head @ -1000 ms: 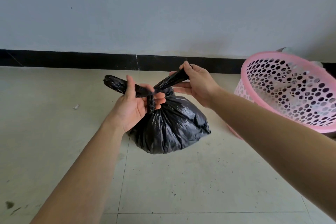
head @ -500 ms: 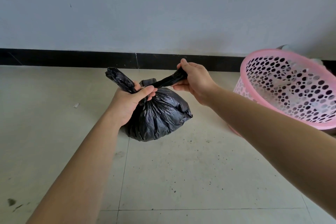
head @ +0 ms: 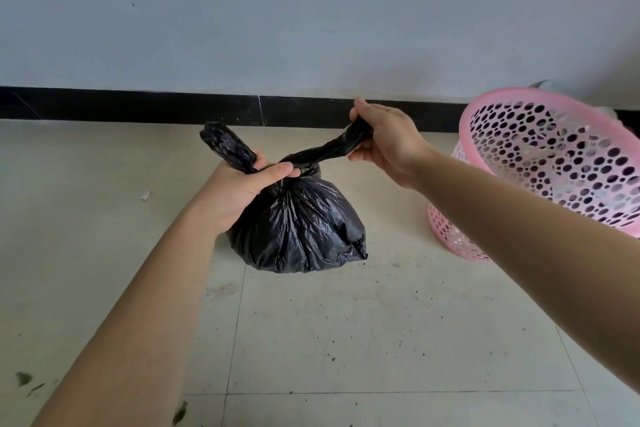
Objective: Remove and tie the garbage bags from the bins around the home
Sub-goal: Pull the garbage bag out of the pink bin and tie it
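Observation:
A full black garbage bag (head: 301, 229) sits on the tiled floor in the middle of the view, its neck gathered into a knot. My left hand (head: 239, 191) grips the left end of the bag's top, which sticks up past my fist. My right hand (head: 384, 142) holds the other twisted end, stretched taut up and to the right. A pink perforated bin (head: 540, 163) stands at the right, tilted, with no bag in it.
A grey wall with a black skirting board (head: 138, 106) runs across the back. A small white scrap (head: 146, 195) lies on the floor at the left. Dark crumbs and smudges (head: 24, 378) dot the tiles near me.
My right hand has pulled its end of the bag farther to the right and up, stretching it tight. The bag has settled lower on the floor and the knot looks tighter.

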